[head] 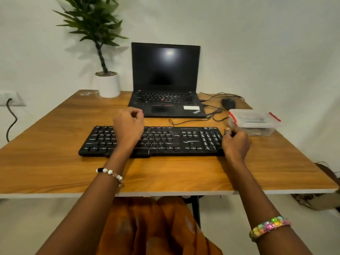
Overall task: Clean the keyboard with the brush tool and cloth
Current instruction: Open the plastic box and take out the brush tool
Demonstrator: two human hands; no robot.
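Black full-size plastic keyboard (150, 141) lies flat near the front-centre of the wooden tabletop (55, 162). Left hand (128, 126) hovers above its left-centre keys — fingers loosely curled, holding nothing. Right hand (236, 142) sits at the keyboard's right end, fingers curled; whether they clasp the edge, cannot tell. Just beyond — clear lidded plastic box with red clips (253, 122). Behind: open black laptop (166, 83), screen dark.

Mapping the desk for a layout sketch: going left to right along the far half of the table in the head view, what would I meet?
Potted plant → laptop → mouse → plastic box.
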